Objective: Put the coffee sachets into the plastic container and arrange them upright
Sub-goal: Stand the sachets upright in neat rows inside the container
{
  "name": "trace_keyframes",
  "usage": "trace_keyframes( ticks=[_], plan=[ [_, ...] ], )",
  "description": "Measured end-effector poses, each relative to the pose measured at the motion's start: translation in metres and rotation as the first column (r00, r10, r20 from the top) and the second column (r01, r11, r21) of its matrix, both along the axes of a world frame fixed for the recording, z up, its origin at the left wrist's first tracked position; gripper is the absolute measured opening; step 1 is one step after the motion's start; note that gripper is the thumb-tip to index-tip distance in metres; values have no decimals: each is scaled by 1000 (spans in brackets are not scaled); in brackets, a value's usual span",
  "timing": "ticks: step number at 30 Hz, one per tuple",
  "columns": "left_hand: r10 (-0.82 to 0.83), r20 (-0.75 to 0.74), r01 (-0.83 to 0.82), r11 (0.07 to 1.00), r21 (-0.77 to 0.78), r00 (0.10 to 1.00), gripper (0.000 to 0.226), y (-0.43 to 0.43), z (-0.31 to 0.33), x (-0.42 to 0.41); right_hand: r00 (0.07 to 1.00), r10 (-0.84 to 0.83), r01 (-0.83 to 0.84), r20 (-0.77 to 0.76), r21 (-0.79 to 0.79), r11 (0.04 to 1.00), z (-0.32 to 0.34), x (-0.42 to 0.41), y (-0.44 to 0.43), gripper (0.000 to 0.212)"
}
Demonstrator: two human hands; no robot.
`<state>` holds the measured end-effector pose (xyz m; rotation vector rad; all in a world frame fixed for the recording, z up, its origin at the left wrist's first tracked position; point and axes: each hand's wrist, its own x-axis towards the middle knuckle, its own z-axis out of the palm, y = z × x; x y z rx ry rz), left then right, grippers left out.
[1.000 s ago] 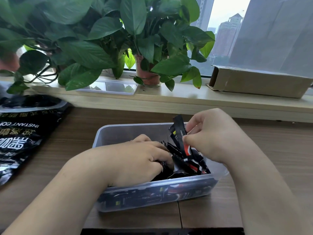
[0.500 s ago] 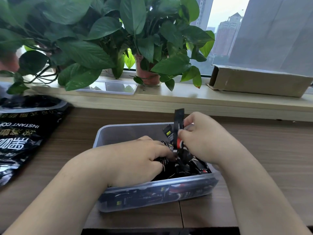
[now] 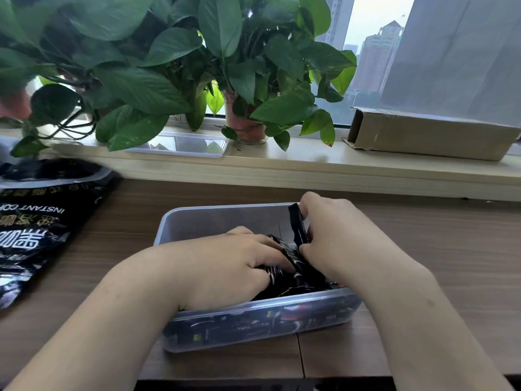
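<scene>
Wooden table [image 3: 451, 249] below window ledge [image 3: 282, 162]; on it, plastic container [image 3: 220, 224] with coffee sachets [image 3: 253, 324] heaped inside; pinching one sachet [image 3: 298, 230] upright between right hand [image 3: 341, 238] thumb and fingers; left hand [image 3: 225, 266] curled round the bundle; best seated straight down, bracing neighbours against tipping.

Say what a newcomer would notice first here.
Two hands meet inside the clear plastic container at the centre of the wooden table. The right hand pinches a black coffee sachet held nearly upright, and the left hand grips the sachets beside it. Behind, leafy potted plants crowd the windowsill, and a large black coffee bag lies at far left.
</scene>
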<state>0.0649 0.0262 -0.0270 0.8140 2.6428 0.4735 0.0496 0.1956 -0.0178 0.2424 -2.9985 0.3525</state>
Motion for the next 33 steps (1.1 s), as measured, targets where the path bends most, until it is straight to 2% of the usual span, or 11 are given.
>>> trace_keyframes(
  ticks=[3,11,20,23,26,30,33],
  plan=[
    [7,6,-7,1000,-3,1000,62,-1,-1,-1,998,47,-47,-50,-7,999,0,1,1,42],
    [9,-13,-9,1000,-19,1000,56,0,2,0,984,57,-70,-168,-75,995,6,1,6,46],
    [6,-6,-6,1000,-25,1000,56,2,4,2,995,-55,53,-84,-30,998,5,-1,1,42],
    [12,-4,-12,1000,-24,1000,54,1,3,1,997,-34,34,-66,-4,999,5,-1,4,29],
    [14,-11,-14,1000,-24,1000,51,1,1,0,998,-32,32,-62,12,999,8,2,4,30],
    [10,-15,-10,1000,-27,1000,51,0,1,-1,996,16,-21,-89,-52,998,13,6,8,30],
    [3,-20,-3,1000,-27,1000,53,1,0,-2,998,65,-63,18,-107,992,15,7,9,19]
  ],
)
